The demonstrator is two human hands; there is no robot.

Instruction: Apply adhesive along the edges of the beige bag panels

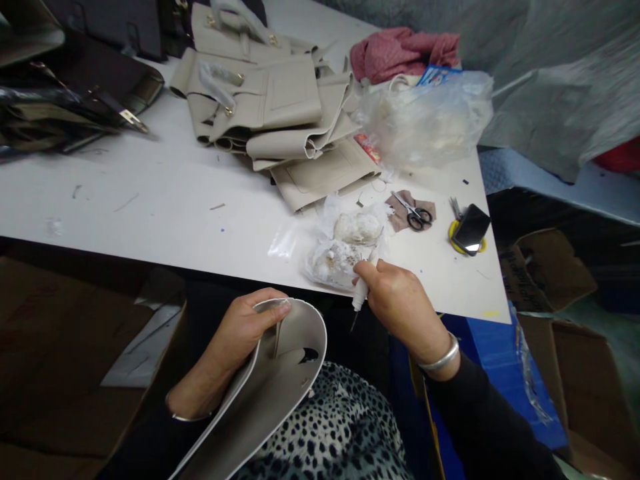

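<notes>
My left hand [253,320] pinches the upper edge of a beige bag piece [295,373], thumb on the inside and fingers behind. The piece curves open above my lap, with a dark cut-out and a small metal fitting near its rim. In my right hand [403,300] is a white-handled tool [361,292] with a thin pointed tip, aimed downward just off the table's front edge. Whether it is an awl or a needle-tipped bottle I cannot tell. Beside that hand, on the table, lies a crumpled clear plastic bag [333,260] with whitish contents.
Beige bags [285,100] lie piled on the white table [190,180], dark bags [95,73] at left. Black-handled scissors [415,212] rest on a brown scrap. A phone [471,229] lies on a yellow roll. Behind are a plastic bag [430,120] and red cloth [400,52].
</notes>
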